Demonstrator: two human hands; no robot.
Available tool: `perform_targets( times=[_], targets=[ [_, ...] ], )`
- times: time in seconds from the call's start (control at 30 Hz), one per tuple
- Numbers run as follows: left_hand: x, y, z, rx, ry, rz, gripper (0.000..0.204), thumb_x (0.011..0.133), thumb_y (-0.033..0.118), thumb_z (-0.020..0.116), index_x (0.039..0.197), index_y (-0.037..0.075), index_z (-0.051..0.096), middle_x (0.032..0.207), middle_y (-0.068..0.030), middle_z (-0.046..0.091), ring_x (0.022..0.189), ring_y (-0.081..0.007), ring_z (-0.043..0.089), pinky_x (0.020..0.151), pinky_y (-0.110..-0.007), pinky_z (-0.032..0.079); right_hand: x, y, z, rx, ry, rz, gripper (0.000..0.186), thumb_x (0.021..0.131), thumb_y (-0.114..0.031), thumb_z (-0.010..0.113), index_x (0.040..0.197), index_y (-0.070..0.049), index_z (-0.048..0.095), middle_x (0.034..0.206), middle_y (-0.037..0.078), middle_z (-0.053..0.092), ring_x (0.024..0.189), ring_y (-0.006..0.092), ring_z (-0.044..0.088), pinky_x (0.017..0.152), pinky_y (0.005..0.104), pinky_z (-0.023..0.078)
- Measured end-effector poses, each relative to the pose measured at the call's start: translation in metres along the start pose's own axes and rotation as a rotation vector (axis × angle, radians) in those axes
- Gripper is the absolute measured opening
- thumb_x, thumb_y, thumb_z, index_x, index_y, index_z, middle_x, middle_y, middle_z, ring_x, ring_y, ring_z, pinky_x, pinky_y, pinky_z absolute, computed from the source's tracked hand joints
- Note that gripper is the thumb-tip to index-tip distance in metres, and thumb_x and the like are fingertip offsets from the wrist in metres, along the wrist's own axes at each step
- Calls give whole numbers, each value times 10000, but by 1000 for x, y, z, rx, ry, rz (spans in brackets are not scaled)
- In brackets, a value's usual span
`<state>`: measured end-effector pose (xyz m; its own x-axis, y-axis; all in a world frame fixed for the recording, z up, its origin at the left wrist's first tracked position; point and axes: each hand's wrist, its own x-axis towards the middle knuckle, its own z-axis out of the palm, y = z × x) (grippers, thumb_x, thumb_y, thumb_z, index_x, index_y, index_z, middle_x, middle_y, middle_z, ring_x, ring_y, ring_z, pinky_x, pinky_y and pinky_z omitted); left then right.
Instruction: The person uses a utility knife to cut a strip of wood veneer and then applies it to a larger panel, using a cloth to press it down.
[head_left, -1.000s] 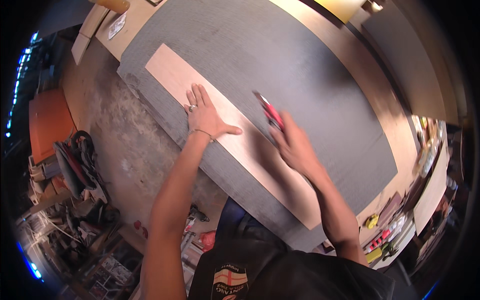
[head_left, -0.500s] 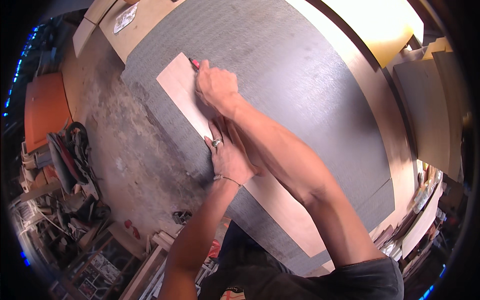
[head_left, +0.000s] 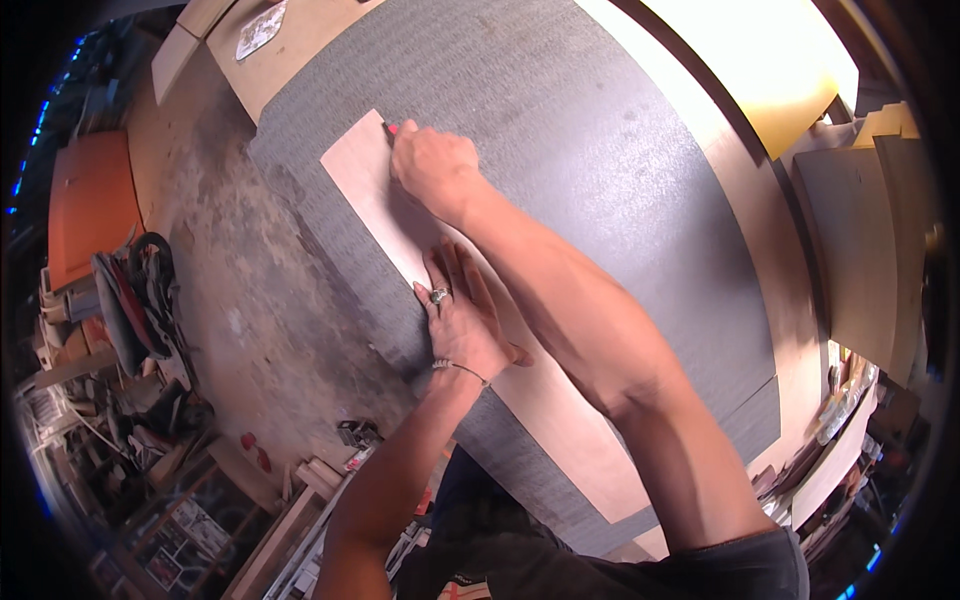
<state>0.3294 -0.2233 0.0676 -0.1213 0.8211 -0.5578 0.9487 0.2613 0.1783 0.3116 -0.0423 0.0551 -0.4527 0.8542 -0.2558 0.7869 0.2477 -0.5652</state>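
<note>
A long pale wooden strip (head_left: 575, 440) lies slantwise on a large grey sheet (head_left: 600, 130). My left hand (head_left: 468, 325) is pressed flat on the middle of the strip, fingers spread and pointing toward its far end. A ring and a thin bracelet show on it. My right hand (head_left: 436, 162) is closed round a small red utility knife (head_left: 392, 129), mostly hidden by the fingers. The knife's dark tip is at the strip's right edge, close to its far end. My right forearm passes over the lower part of the strip.
Pale boards (head_left: 740, 170) lie under and beyond the grey sheet. A bright yellowish sheet (head_left: 790, 110) is at the far right, with leaning panels (head_left: 850, 240) nearby. A stained floor (head_left: 250, 290) shows at left, with an orange panel (head_left: 95, 210) and piled scraps (head_left: 160, 400) along it.
The whole view has shifted slightly. My right hand has turned a little, so less of the knife shows. My left hand stays flat on the strip.
</note>
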Motion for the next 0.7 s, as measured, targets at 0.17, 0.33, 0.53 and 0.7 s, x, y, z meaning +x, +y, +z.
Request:
perform_targets(
  times=[0.17,0.33,0.53,0.7],
  targets=[
    [4,-4,13,57,62,37,1553,500,449,991,1579,-94,16,1661,-309,55,1551,-475,39,1218,-662,174,-16,3,2,-109,-62,42,276,1008,-182,490,1138,16,631,1000,188,766,961,313,762,784,396,600],
    [7,-4,8,58,-87,8,1551,523,496,970,1577,-93,-4,1660,-301,74,1548,-486,31,1218,-670,159,-55,22,9,-76,-26,32,239,996,-176,509,1090,17,613,975,210,759,929,349,761,781,425,604],
    [0,3,9,91,22,29,1559,528,560,948,1595,-49,-11,1672,-274,42,1551,-481,-23,1219,-668,154,-120,47,14,-47,58,-29,225,999,-197,514,965,25,516,756,265,698,736,428,725,656,489,591],
    [0,-4,19,141,93,13,1549,541,558,947,1583,-83,-2,1665,-302,0,1559,-462,0,1225,-619,197,-185,67,11,-51,-13,-18,204,998,-169,494,994,29,539,787,251,716,754,394,742,679,453,600]
  ],
)
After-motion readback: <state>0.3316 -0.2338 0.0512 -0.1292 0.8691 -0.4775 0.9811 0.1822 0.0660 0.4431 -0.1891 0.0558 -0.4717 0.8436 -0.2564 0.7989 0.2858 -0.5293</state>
